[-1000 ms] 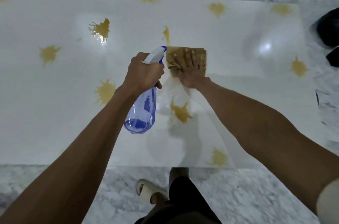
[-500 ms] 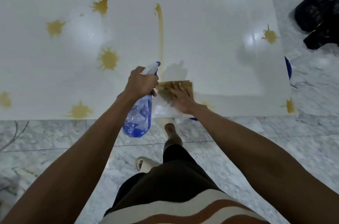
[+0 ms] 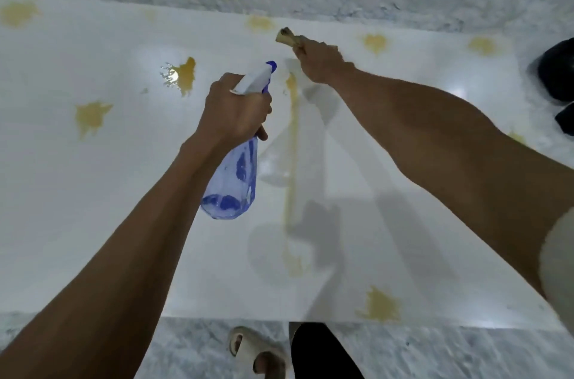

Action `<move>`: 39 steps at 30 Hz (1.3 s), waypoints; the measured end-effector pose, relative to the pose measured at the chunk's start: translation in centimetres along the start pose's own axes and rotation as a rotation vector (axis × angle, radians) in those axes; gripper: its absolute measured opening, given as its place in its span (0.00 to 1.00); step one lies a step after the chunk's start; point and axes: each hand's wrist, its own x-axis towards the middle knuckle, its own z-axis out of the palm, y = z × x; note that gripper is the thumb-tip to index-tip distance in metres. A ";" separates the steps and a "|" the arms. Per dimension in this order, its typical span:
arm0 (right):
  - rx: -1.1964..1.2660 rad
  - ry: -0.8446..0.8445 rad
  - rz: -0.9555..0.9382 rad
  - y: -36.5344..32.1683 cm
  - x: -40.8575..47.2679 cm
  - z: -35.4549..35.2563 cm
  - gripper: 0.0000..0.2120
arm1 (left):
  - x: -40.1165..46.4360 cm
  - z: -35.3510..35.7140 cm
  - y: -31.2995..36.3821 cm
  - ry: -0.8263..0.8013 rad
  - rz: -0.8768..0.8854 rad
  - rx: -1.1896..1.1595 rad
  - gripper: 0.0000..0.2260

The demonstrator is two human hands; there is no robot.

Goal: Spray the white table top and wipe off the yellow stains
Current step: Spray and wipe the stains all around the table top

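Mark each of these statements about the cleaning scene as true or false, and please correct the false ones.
1. The left hand holds a translucent blue plastic spray bottle. True.
2. The right hand presses a flat brown cloth on the white table top. False: the cloth is bunched in the fist, seemingly lifted off the surface.
3. A long yellow streak runs down the table between the arms. True.
4. All yellow stains are gone. False: several splats remain, such as the wet one left of the bottle.
5. The bottle stands on the table. False: it is held in the air.
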 end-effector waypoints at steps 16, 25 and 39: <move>-0.187 -0.015 -0.096 -2.2 -23.1 16.8 0.29 | -10.8 -0.6 -7.4 -0.124 -0.079 0.075 0.19; -0.078 -0.113 -0.076 -7.3 -46.7 24.5 0.26 | -25.7 -1.4 -14.9 -0.191 -0.165 0.127 0.14; 1.756 0.055 0.202 -15.0 -42.4 2.9 0.25 | -28.6 -8.6 -6.3 -0.070 0.011 0.060 0.13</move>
